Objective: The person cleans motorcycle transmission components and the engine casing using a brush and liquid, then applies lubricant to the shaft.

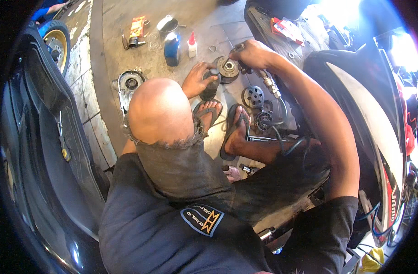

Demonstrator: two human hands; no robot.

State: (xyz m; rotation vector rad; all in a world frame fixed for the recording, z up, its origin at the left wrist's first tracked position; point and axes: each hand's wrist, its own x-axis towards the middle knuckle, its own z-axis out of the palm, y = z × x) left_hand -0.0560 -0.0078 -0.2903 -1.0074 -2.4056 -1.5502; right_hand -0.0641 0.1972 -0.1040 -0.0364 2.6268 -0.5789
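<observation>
My left hand is curled round a dark, rounded cylindrical object, just above my left foot; its exact kind is unclear. My right hand grips a dark air tool, partly hidden by the fingers. A silver hose coupling hangs from the tool and leads into a hose. Between both hands lies a round metal clutch part with a hub in its middle. Close by on the floor are a perforated round metal bell and a toothed round part.
Behind my hands stand a blue bottle, a white bottle with red nozzle and a metal mug. A metal cover lies left of my raised knee. Scooter bodywork flanks me, black seat left, white panel right.
</observation>
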